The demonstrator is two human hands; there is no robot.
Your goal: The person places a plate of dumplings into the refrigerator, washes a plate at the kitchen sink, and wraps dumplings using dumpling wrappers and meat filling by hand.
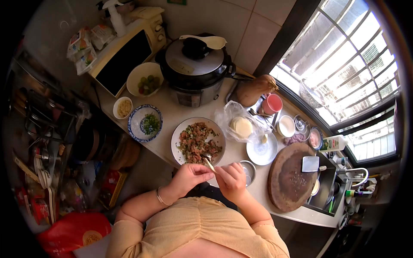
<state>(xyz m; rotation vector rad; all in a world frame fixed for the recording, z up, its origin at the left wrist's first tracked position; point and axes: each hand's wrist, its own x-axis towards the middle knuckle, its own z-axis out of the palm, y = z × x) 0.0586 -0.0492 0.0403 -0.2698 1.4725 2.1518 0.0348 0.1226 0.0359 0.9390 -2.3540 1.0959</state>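
My left hand (192, 178) and my right hand (231, 179) meet at the counter's front edge, fingers pinched together. Between their fingertips shows a thin, pale edge, apparently a dumpling wrapper (210, 165), mostly covered by the fingers. Just beyond them is a white bowl (175, 151) of minced filling (196, 139), with a metal spoon (207, 156) resting in it. A stack of round, pale wrappers (241, 127) lies in a clear plastic bag (228, 115). Beside my right hand stand a small metal bowl (251, 171) and a white plate (267, 155) carrying a small pale piece.
Behind are a pressure cooker (189, 64), a microwave (124, 56), a bowl of green fruit (148, 85), chopped garlic (124, 108) and a patterned bowl of herbs (150, 124). To the right, a round chopping board (292, 185) with a cleaver (310, 164) sits by the sink (331, 172).
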